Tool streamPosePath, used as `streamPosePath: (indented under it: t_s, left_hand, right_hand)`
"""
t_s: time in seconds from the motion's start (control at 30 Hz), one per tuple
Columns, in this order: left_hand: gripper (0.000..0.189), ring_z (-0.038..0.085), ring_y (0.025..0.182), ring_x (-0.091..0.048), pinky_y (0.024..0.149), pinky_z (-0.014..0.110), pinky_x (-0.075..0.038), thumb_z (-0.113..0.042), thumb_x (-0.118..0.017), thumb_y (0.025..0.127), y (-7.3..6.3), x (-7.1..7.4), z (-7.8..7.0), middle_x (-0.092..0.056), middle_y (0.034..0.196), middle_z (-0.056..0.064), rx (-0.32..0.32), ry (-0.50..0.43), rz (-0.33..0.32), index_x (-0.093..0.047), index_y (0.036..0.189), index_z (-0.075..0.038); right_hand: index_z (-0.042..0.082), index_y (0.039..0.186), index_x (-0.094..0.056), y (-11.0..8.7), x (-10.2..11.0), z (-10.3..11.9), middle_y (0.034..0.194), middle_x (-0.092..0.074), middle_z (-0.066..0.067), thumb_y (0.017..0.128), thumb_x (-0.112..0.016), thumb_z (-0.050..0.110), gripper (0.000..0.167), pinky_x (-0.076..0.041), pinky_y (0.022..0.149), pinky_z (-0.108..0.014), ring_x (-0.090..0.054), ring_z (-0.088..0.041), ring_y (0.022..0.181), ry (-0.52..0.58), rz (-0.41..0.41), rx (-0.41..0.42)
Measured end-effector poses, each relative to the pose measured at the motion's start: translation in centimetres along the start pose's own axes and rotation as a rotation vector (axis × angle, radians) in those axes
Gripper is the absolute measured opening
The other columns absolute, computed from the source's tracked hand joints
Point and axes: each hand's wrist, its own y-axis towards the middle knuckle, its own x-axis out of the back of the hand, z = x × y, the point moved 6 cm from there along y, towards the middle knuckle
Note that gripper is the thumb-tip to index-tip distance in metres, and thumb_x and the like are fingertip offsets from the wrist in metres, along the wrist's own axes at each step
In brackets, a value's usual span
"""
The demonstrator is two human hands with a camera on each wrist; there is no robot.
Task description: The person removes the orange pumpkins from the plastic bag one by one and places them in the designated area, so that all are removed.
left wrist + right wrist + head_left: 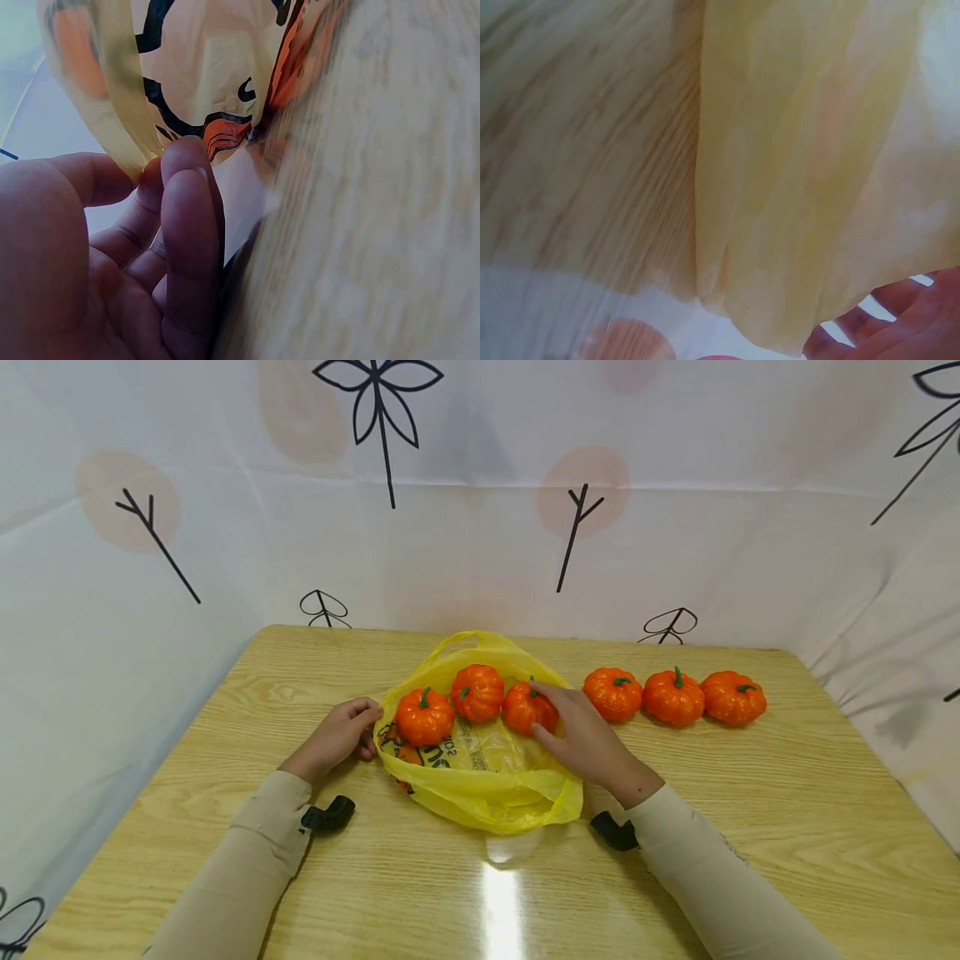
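A yellow plastic bag (480,793) with black and orange print lies with its mouth spread wide on the table. My left hand (341,735) pinches its left rim between thumb and fingers, as the left wrist view shows close up. Inside the bag, at the right, sits a small orange pumpkin (521,710) with a green stem; my right hand (588,739) holds it, thumb in front and fingers over the top. Left of it in the bag are a second pumpkin (477,693) and a third pumpkin (423,720). The right wrist view mostly shows the bag's side (780,150), hiding the held pumpkin.
Right of the bag, a row of pumpkins stands on the wooden table (787,793): a near one (611,697), a middle one (672,700) and an outer one (733,702). A patterned white cloth (472,552) hangs behind the table and along its sides.
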Motion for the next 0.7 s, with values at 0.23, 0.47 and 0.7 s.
streamPosePath:
  t_s: [0.23, 0.47, 0.7]
  left_hand:
    - [0.034, 0.017, 0.065, -0.061, 0.061, 0.028, -0.057, -0.035, -0.046, 0.108, -0.28, -0.08, -0.28, -0.052, 0.079, 0.006, 0.007, -0.004, -0.006, -0.058, 0.112, -0.003]
    - [0.034, 0.016, 0.064, -0.061, 0.061, 0.028, -0.056, -0.034, -0.046, 0.108, -0.36, -0.13, -0.42, -0.051, 0.079, 0.006, 0.011, -0.007, -0.008, -0.058, 0.112, -0.003]
    - [0.033, 0.017, 0.065, -0.06, 0.061, 0.028, -0.056, -0.033, -0.045, 0.108, -0.39, -0.16, -0.39, -0.05, 0.08, 0.007, 0.005, -0.005, -0.007, -0.057, 0.109, -0.003]
  right_hand:
    - [0.004, 0.149, -0.041, 0.06, -0.01, 0.13, 0.146, -0.054, -0.016, 0.095, -0.068, 0.017, 0.062, -0.031, 0.117, -0.06, -0.046, -0.039, 0.137, 0.008, -0.004, 0.048]
    - [0.004, 0.149, -0.04, 0.06, 0.0, 0.15, 0.139, -0.058, -0.017, 0.092, -0.071, 0.017, 0.066, -0.039, 0.112, -0.058, -0.052, -0.039, 0.131, 0.012, -0.011, 0.055]
    - [0.008, 0.149, -0.044, 0.08, -0.17, 0.19, 0.143, -0.054, -0.016, 0.09, -0.075, 0.017, 0.067, -0.044, 0.109, -0.056, -0.051, -0.038, 0.132, -0.03, 0.004, 0.057]
